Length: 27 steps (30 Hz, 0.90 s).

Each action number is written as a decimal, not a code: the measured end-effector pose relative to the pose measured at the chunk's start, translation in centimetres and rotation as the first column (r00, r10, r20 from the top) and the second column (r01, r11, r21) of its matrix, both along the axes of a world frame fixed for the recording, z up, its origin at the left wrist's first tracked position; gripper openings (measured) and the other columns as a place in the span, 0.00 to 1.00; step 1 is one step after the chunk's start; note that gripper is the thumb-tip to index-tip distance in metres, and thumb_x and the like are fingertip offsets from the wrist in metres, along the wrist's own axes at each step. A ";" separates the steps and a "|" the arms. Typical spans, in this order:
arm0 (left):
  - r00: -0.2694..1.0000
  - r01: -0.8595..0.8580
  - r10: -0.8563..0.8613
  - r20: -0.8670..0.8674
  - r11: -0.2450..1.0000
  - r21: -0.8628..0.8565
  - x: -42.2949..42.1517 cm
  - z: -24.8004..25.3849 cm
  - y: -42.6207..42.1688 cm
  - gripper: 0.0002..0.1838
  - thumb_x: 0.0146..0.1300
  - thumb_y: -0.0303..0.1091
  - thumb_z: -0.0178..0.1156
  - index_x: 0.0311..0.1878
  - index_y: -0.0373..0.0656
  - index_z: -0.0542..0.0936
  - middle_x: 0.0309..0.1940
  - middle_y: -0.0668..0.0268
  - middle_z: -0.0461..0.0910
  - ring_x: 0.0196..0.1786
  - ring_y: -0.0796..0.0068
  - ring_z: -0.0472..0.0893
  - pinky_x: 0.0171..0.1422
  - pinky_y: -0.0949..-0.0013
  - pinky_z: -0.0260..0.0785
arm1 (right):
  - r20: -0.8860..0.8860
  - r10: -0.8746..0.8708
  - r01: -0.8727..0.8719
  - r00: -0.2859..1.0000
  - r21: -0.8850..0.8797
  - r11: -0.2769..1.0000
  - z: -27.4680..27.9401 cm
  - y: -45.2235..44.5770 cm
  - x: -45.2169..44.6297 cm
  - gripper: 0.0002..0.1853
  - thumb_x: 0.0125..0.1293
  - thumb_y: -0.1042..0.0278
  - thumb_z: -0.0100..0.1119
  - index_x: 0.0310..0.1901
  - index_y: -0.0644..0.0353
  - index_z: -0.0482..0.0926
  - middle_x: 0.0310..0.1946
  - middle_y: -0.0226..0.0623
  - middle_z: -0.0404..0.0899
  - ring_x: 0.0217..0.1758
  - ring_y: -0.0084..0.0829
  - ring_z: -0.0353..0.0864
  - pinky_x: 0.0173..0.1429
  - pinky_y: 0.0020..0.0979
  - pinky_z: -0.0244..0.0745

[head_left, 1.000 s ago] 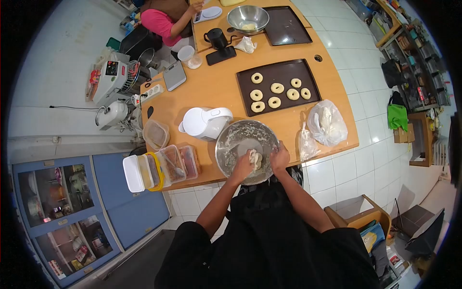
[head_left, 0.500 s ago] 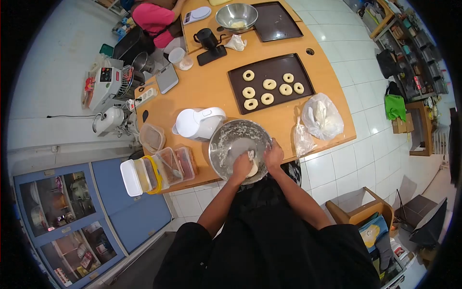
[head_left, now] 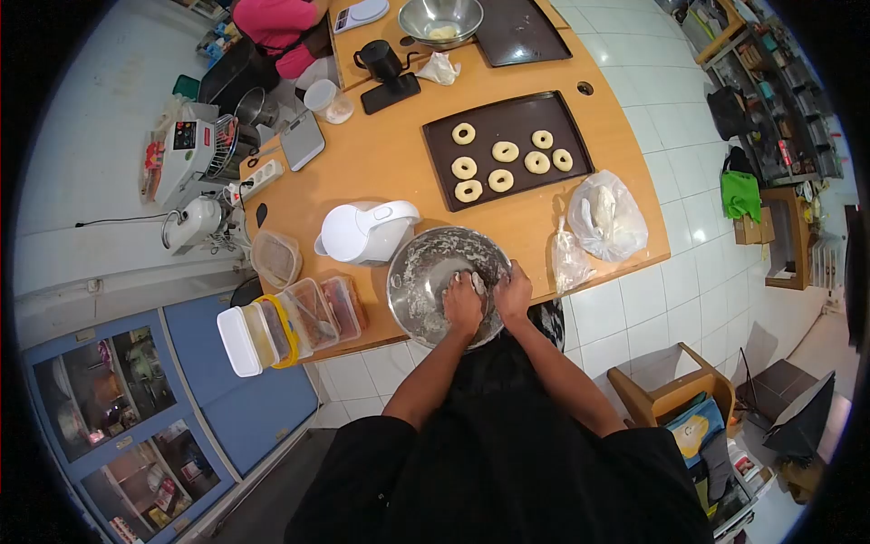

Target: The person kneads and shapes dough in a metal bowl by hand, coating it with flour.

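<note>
A steel mixing bowl (head_left: 419,295), its inner wall smeared with flour and dough bits, stands at the near edge of the table. My left hand (head_left: 463,306) is down inside it, fingers curled over a lump of pale dough (head_left: 478,282). Most of that dough is hidden under the hand. My right hand (head_left: 513,294) grips the bowl's right rim, thumb side toward the inside. Just left of the bowl is a white electric kettle (head_left: 361,234).
Ring-shaped dough pieces sit on a dark baking tray (head_left: 441,136) beyond the bowl. To the right lies a clear plastic bag (head_left: 609,218); at left, stacked plastic containers (head_left: 317,313). Farther back are a black pitcher (head_left: 379,61), another steel bowl (head_left: 412,20) and a person in pink (head_left: 272,23).
My left hand has shifted slightly within the bowl and now covers dough that showed beside it before. My right hand keeps its hold on the rim. The whole view has shifted a little.
</note>
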<state>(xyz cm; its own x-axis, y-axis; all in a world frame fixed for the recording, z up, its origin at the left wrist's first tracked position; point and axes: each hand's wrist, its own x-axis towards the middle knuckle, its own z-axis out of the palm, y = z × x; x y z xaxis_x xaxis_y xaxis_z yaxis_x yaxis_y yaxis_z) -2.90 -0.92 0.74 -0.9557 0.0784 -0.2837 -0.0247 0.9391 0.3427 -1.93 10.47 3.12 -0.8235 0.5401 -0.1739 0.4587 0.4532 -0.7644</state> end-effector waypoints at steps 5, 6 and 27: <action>0.998 -0.044 0.042 -0.055 0.999 -0.030 -0.9 -1.4 0.4 0.23 0.51 0.35 0.65 0.51 0.42 0.73 0.51 0.54 0.76 0.59 0.53 0.74 0.62 0.50 0.64 | -0.016 0.009 -0.009 1.000 -0.016 1.000 0.0 0.0 -0.5 0.10 0.56 0.81 0.55 0.41 0.68 0.74 0.34 0.59 0.77 0.40 0.62 0.77 0.43 0.52 0.70; 0.993 -0.050 0.045 -0.114 0.998 -0.042 -0.9 -2.0 0.3 0.24 0.50 0.35 0.66 0.51 0.42 0.73 0.51 0.55 0.76 0.59 0.54 0.74 0.62 0.50 0.63 | -0.008 0.011 -0.011 1.000 -0.028 1.000 0.2 0.0 -0.5 0.10 0.56 0.80 0.55 0.41 0.69 0.74 0.34 0.59 0.77 0.40 0.62 0.77 0.42 0.52 0.70; 0.956 -0.117 0.110 -0.270 0.993 -0.011 -4.8 -5.7 -0.2 0.17 0.52 0.41 0.64 0.42 0.42 0.77 0.46 0.54 0.80 0.50 0.54 0.78 0.54 0.50 0.65 | -0.046 -0.113 0.113 0.993 -0.010 0.994 -0.4 -0.9 2.1 0.08 0.60 0.79 0.53 0.42 0.69 0.74 0.31 0.59 0.77 0.39 0.63 0.76 0.44 0.46 0.71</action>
<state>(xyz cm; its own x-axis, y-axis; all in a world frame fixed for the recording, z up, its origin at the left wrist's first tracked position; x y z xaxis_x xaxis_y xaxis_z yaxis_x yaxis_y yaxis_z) -7.72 -1.10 -5.00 -0.9991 -0.0393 -0.0158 -0.0423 0.9442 0.3266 0.15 9.58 2.71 -0.7645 0.6289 -0.1414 0.4708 0.3949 -0.7889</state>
